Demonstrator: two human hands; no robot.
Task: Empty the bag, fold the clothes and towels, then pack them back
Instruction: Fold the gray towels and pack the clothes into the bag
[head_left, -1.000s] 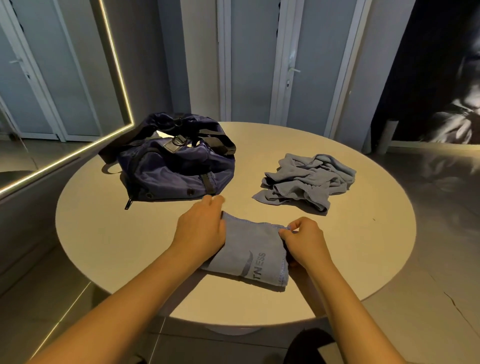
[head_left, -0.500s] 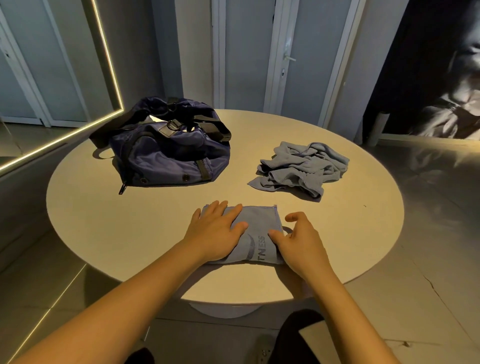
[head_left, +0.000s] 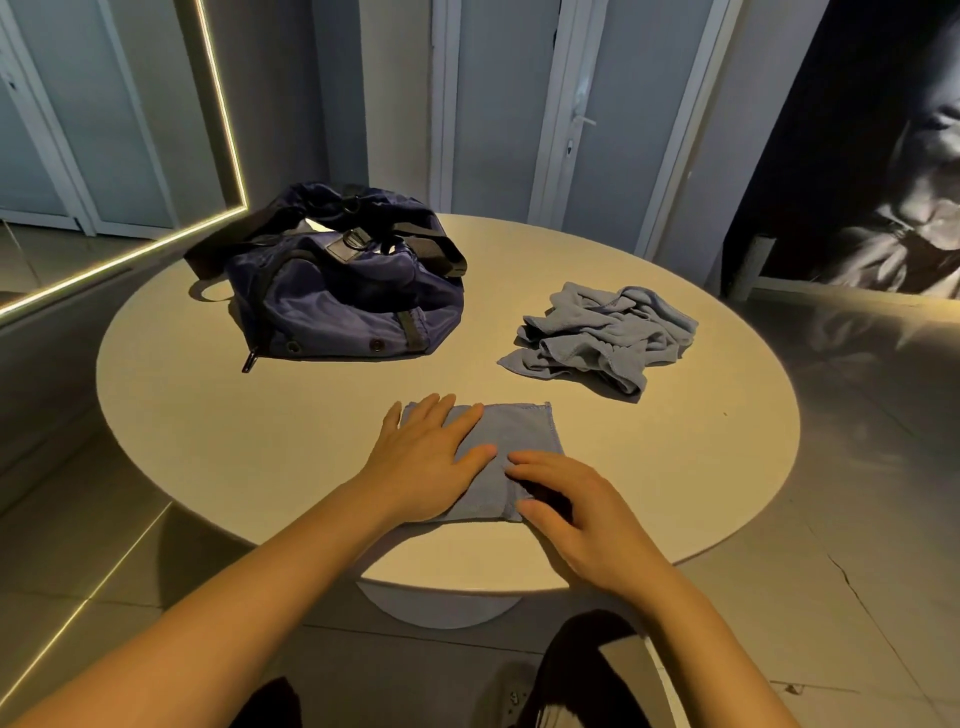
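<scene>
A folded blue-grey towel (head_left: 522, 434) lies near the front edge of the round beige table (head_left: 208, 431). My left hand (head_left: 428, 460) lies flat on the towel's left half, fingers straight. My right hand (head_left: 576, 514) rests on the towel's near right corner with its fingers relaxed and touching the cloth. A crumpled blue-grey cloth pile (head_left: 602, 335) sits at the right back of the table. The navy duffel bag (head_left: 337, 291) stands at the left back, its top open and its straps draped over it.
A lit mirror edge (head_left: 223, 119) runs along the wall at left. Doors (head_left: 597, 104) stand behind the table. The table's pedestal (head_left: 436, 603) and tiled floor show below the front edge, with my dark-clad legs (head_left: 576, 675) beneath.
The towel's printed side has been folded under, leaving a smaller plain rectangle. Both hands went from pinching its edges to lying flat on it. The camera has tilted down.
</scene>
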